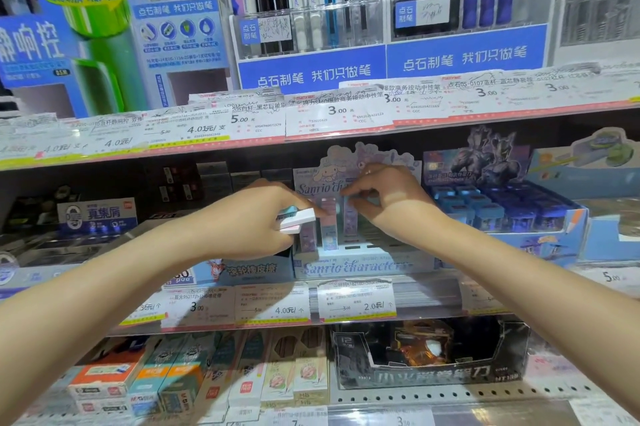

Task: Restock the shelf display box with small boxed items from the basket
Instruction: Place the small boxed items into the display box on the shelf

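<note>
Two hands up at the middle shelf, both arms stretched forward; left hand curled, its grip closed on two or three small boxes stacked flat, white, pink and pale blue; right hand bent at the wrist, fingertips pinching the top of one upright box in the display box; three boxes there stand upright side by side, the remaining slots showing dark.
</note>
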### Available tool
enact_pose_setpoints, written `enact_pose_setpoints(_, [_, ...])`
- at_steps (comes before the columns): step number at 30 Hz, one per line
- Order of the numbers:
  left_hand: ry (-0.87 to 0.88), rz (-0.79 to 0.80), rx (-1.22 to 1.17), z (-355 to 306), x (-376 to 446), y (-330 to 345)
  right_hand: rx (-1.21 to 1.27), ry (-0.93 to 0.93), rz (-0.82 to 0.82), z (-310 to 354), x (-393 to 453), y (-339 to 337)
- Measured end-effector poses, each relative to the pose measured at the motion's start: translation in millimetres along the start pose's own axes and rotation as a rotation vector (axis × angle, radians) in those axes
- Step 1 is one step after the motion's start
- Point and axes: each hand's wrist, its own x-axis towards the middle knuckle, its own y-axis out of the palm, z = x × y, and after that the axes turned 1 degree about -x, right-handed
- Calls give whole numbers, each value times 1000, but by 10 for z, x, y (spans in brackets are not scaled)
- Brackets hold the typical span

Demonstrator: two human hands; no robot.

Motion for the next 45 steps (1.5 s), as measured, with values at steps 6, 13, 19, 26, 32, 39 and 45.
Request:
enact_pose_setpoints(6, [12,-15,13,-7,15,-4,61,81,24,-98,17,-42])
enact_pose_setpoints(13, [45,-39,12,2,12,8,20,5,99,-8,52,21])
enact_pose_setpoints(19, [22,-21,23,-8,6,16,-77,-65,121,35,-33,12])
enact_pose_setpoints(26, [-86,-279,-129,19,-7,139,-54,-100,-44,164,-129,-91])
enact_pose_setpoints(32, [-113,-251,-294,-149,-31,186,715,44,118,586,-272,-196])
enact_pose_setpoints(39, [-158,-54,-662,-226,-75,185,807,72,164,530,-306,-230])
enact_pose_setpoints(45, [-273,41,-850,-108,-162,202,915,161,10,332,-247,-303])
